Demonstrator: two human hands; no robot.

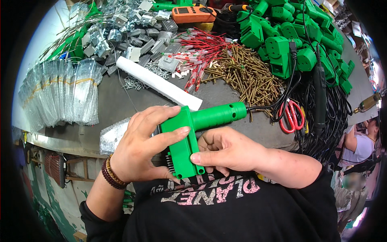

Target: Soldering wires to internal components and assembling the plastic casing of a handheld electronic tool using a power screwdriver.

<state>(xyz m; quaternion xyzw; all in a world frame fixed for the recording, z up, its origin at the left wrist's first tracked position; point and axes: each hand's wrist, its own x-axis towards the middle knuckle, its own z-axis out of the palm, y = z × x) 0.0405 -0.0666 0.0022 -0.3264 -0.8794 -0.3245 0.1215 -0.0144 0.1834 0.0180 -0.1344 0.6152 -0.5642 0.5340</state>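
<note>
- Evidently both your hands are closed on one thing, the green housing (pixel 183 149), raised before your shirt (pixel 225 213) by the near edge of the table (pixel 266 135), its handle (pixel 219 115) pointing right.
- Your left hand (pixel 143 141) spans the broad body, fingers over the upper part and thumb at the lower end, a spread that probably keeps the block from twisting.
- Your right hand (pixel 229 147) grips the right edge, thumb on top, seemingly to steady it; what its curled fingertips touch is hidden.
- Thin metal pieces (pixel 169 163) show in a row at the body's left edge; your left palm arches around them, perhaps to spare them pressure.
- A black cord (pixel 262 107) meets the handle's end and runs right, a direction that likely keeps it clear of your wrists.
- Just beyond, a white bar (pixel 159 83) lies aslant; bubble wrap (pixel 113 138) sits beside your left hand.
- Farther out, brass screws (pixel 246 76), red wires (pixel 207 42) and grey metal parts (pixel 149 42) form neighbouring heaps, presumably for easy reach; red-handled scissors (pixel 287 117) rest right of the screws.
- Outermost, more green shells (pixel 282 52) are piled at far right, clear bags (pixel 60 90) fan out at left, and an orange meter (pixel 193 15) stays at the back.
</note>
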